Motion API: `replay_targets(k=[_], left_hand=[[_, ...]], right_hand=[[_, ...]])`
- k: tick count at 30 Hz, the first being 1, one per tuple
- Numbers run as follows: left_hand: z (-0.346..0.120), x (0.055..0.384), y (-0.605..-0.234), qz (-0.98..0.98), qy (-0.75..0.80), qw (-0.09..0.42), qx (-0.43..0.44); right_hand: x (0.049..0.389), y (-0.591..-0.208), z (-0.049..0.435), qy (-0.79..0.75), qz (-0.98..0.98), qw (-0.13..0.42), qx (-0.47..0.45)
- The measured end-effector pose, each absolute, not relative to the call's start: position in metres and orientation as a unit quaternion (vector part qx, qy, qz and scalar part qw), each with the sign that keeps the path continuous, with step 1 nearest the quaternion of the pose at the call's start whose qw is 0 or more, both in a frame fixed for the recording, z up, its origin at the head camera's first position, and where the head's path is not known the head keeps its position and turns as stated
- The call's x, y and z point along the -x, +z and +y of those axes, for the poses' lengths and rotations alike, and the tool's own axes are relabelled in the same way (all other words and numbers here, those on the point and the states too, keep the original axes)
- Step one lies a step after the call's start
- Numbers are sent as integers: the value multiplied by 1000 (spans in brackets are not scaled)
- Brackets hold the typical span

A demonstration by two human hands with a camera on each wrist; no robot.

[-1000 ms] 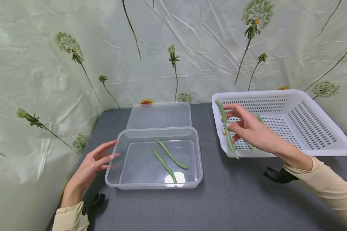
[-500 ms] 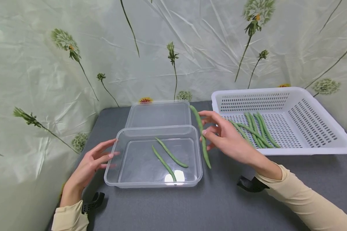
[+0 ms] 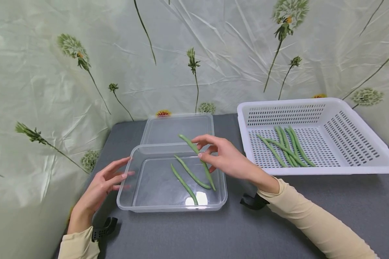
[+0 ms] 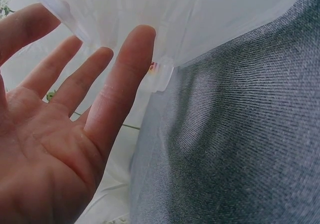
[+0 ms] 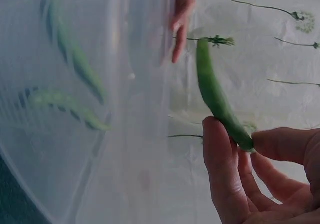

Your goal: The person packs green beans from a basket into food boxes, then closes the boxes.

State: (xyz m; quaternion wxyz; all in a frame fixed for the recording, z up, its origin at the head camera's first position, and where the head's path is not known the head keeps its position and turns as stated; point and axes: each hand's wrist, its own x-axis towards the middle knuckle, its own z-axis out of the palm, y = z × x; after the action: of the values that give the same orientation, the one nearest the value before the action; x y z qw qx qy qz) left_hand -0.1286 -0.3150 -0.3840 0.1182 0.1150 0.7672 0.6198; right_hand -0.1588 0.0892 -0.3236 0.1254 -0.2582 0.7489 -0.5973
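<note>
Green and slender, a held bean (image 3: 207,171) is pinched between thumb and fingers of the right hand (image 3: 225,156), gripped part-way along its length and slanting over the right part of a clear plastic container (image 3: 162,208). On the container's floor lie a nearer bean (image 3: 184,184) and a farther bean (image 3: 190,173), apart from each other and on much the same slant. Whether the lower tip of the held bean touches anything beneath is hard to tell. Spread and relaxed, the left hand (image 3: 98,186) grips nothing; its fingertips are at the container's left wall, perhaps steadying it, though firm contact cannot be made out. More beans, the basket beans (image 3: 298,145), lie partly crossed in a white slotted basket (image 3: 317,170) on the right of the grey tabletop (image 3: 194,233). Flat behind the container is what looks like its lid (image 3: 178,128). The step in hand seems to be carrying one bean across from basket to container, at the point of placing it. The next move appears to call for lowering the bean inside the rim, lining it up beside the other two, then loosening the pinch without knocking them
</note>
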Motion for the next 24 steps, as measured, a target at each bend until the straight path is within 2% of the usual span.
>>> replay_targets(k=[12, 24], left_hand=[[-313, 126, -385, 773, 614, 118, -108], [-314, 127, -384, 775, 614, 112, -101]], right_hand=[[175, -353, 54, -534, 789, 154, 261], [177, -361, 50, -472, 821, 166, 276]])
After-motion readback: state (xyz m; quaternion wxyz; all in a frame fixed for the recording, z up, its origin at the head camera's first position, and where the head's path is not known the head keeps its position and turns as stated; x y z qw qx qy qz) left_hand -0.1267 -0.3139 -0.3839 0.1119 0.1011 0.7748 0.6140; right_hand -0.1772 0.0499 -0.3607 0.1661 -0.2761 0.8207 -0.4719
